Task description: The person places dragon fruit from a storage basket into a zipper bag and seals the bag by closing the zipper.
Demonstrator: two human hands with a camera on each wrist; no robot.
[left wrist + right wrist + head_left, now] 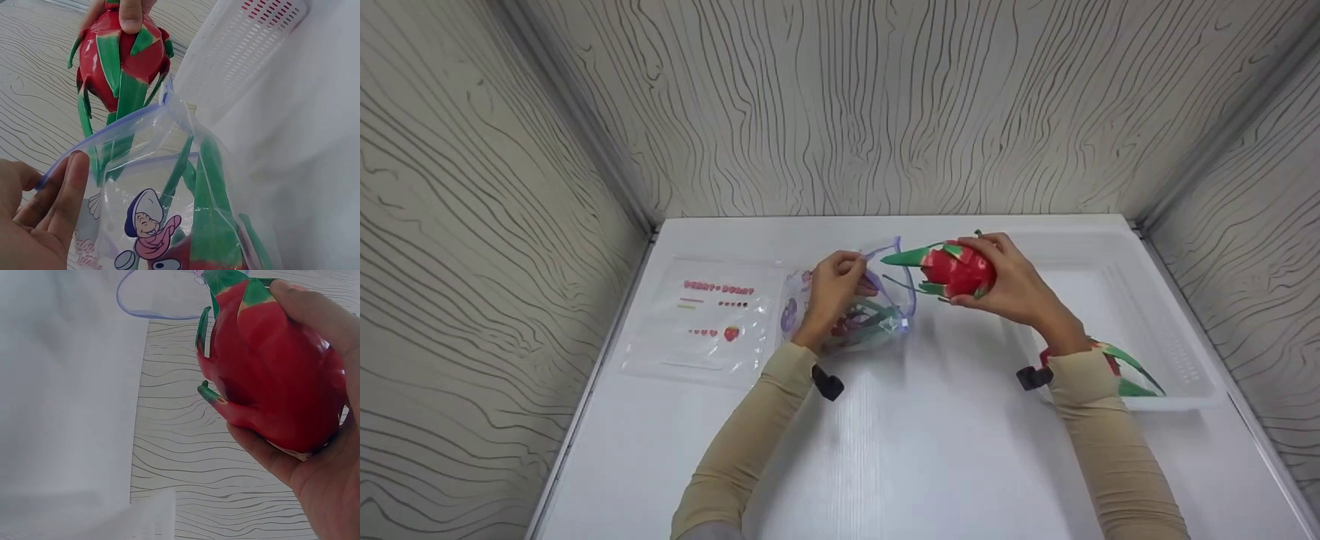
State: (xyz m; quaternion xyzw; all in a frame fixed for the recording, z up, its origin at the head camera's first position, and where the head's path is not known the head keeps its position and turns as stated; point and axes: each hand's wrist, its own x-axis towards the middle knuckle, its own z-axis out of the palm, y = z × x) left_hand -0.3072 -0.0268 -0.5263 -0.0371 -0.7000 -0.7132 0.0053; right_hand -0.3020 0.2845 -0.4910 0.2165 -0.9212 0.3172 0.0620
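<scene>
My right hand (1018, 285) grips a red dragon fruit (964, 271) with long green leaf tips, which point left at the bag's mouth. In the right wrist view, thumb and fingers wrap the fruit (275, 377). My left hand (834, 292) pinches the rim of a clear zip bag (789, 311) with a purple edge, and the bag's mouth gapes toward the held fruit. Inside the bag lies another dragon fruit (211, 197), its green leaves up and its red body partly cut off by the frame. The left wrist view shows cartoon prints on the bag.
At right stands a white basket (1174, 315) with perforated sides. A further dragon fruit (1132, 375) lies in its near part, partly hidden by my right forearm. Left of the bag, a flat clear printed bag (660, 337) lies on the white table (930, 450). Wood-grain panels enclose the table.
</scene>
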